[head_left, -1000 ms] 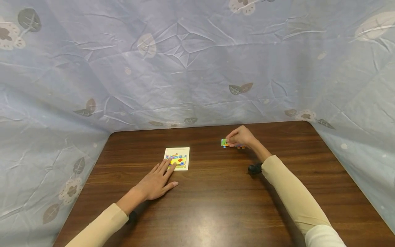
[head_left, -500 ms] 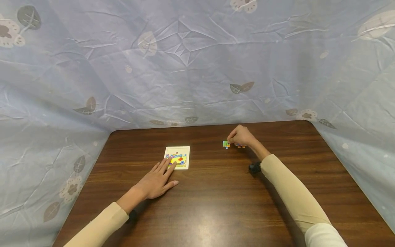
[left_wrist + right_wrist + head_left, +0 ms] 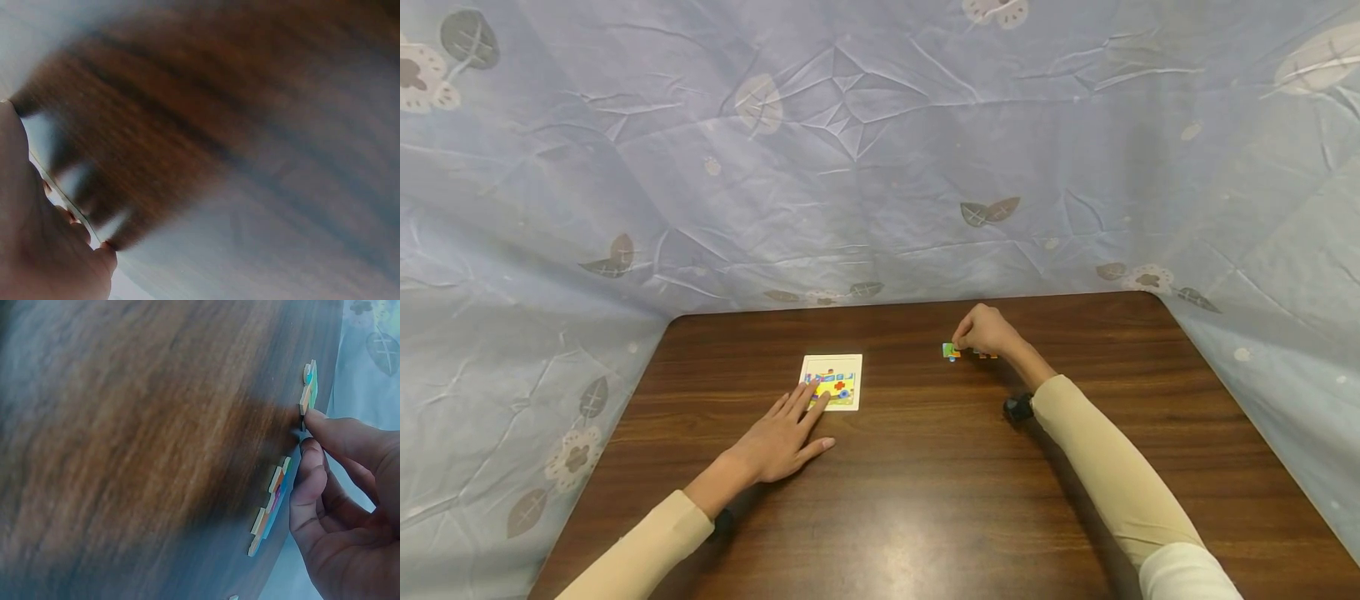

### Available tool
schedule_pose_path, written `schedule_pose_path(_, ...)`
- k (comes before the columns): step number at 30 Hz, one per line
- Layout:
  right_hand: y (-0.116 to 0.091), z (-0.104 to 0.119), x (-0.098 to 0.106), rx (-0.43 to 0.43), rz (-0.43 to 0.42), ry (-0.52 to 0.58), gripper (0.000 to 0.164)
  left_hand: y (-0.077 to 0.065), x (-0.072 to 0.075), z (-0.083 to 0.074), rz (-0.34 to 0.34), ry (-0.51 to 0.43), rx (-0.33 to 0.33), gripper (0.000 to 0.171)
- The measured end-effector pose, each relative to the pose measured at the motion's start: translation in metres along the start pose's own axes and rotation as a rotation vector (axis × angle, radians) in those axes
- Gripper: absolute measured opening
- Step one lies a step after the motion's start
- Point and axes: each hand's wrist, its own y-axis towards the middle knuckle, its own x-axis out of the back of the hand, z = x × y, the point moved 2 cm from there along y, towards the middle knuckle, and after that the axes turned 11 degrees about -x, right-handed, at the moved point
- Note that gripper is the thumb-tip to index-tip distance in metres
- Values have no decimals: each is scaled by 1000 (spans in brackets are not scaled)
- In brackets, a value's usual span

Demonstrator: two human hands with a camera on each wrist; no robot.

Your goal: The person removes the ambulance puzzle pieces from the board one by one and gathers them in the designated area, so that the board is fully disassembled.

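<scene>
Right hand (image 3: 987, 331) pinches a puzzle piece (image 3: 949, 351) — left hand (image 3: 779, 442) on the picture board (image 3: 847, 365).

Wrinkled, leaf-printed fabric (image 3: 910, 175) backs a brown table (image 3: 925, 467).

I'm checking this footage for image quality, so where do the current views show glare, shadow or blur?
Head: pale glare on the table near the bottom middle, shadow along the right sleeve; left wrist: smeared wood grain, bluish haze around a brown patch beside the left hand; right wrist: blurred grain, a darker patch beside the right hand, puzzle pieces crisper.
</scene>
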Motion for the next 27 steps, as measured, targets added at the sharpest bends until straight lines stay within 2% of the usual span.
schedule_pose_path(17, -1, -4, 5, -1, 8, 17, 10, 1, -2, 2, 10, 6, 3, 82)
schedule_pose_path(22, -3, 2, 13, 49, -45, 36, 11, 1, -2, 1, 24, 3, 11, 83)
schedule_pose_path(27, -7, 19, 22, 104, -69, 68, 16, 0, 1, -1, 8, 4, -2, 83)
